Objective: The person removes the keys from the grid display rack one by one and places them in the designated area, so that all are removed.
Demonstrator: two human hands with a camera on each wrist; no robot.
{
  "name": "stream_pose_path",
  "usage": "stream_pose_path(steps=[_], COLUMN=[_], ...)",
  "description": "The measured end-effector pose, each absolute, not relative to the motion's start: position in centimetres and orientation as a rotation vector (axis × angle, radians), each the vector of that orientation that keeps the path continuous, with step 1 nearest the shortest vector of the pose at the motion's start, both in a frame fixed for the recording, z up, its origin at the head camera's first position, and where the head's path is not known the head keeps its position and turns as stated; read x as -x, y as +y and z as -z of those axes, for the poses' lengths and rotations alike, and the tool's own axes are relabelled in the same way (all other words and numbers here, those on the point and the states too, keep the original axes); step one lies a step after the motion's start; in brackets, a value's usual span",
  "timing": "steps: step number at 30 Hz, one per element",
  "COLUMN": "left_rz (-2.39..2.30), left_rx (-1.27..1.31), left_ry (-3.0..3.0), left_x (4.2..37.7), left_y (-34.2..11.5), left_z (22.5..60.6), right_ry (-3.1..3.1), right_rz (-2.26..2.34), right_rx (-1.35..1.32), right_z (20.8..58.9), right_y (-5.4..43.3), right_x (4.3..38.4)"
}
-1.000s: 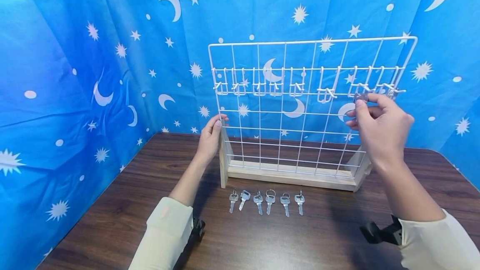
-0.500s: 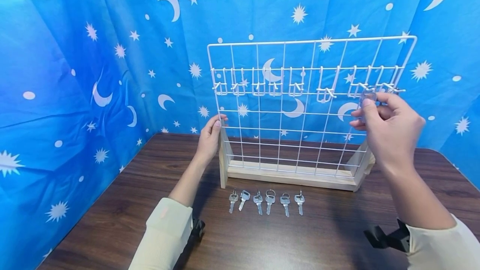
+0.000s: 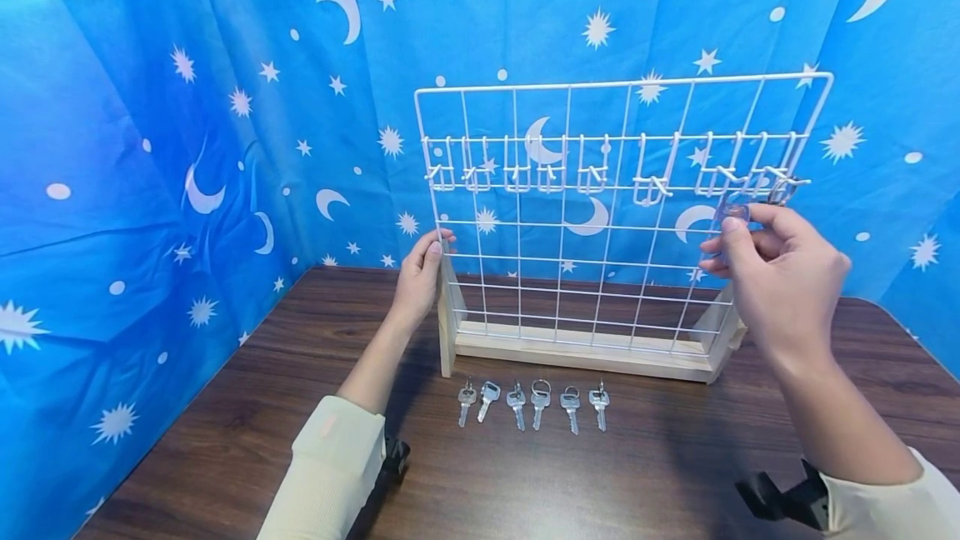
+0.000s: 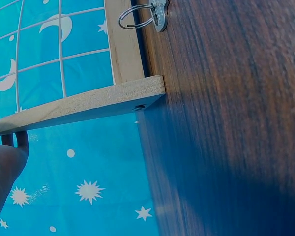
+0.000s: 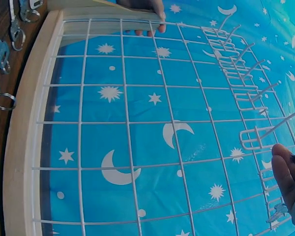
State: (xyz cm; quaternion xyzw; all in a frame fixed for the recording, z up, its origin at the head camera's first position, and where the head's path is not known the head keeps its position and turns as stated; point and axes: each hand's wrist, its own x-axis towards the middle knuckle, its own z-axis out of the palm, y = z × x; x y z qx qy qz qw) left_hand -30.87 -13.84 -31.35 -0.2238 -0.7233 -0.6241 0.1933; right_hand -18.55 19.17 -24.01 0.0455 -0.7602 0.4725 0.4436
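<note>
In the head view my left hand (image 3: 418, 280) grips the left wooden upright (image 3: 446, 315) of a white wire grid rack (image 3: 558, 225). The left wrist view shows its fingers behind that upright. My right hand (image 3: 780, 282), at the rack's right side, pinches a small shiny key (image 3: 733, 212) between thumb and forefinger, just below the hooks; most of it is hidden by the fingers. A metal key ring (image 3: 782, 190) shows at the rightmost hook (image 3: 772, 173), right above the forefinger. Several white hooks (image 3: 592, 177) line the upper part of the grid.
A row of several silver keys with rings (image 3: 541, 403) lies on the dark wooden table (image 3: 525, 490) in front of the rack's wooden base (image 3: 577, 350). A blue curtain (image 3: 262, 132) with moons and stars stands behind. Black wrist mounts (image 3: 783, 498) sit at both sleeves.
My right hand has shifted slightly right, and the pinched key has moved from around the second hook from the right to a little lower. My left hand stays on the upright.
</note>
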Motion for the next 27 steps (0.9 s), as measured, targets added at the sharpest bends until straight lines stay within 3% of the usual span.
stream_pose_path(steps=[27], left_rz=[1.727], left_rx=[0.642], left_ry=[-2.029], left_x=[31.2], left_y=[-14.0], left_z=[31.7], right_ry=[-2.125], right_rz=[-1.058], right_rx=[-0.132], right_z=[28.1], right_y=[19.1], right_x=[18.2])
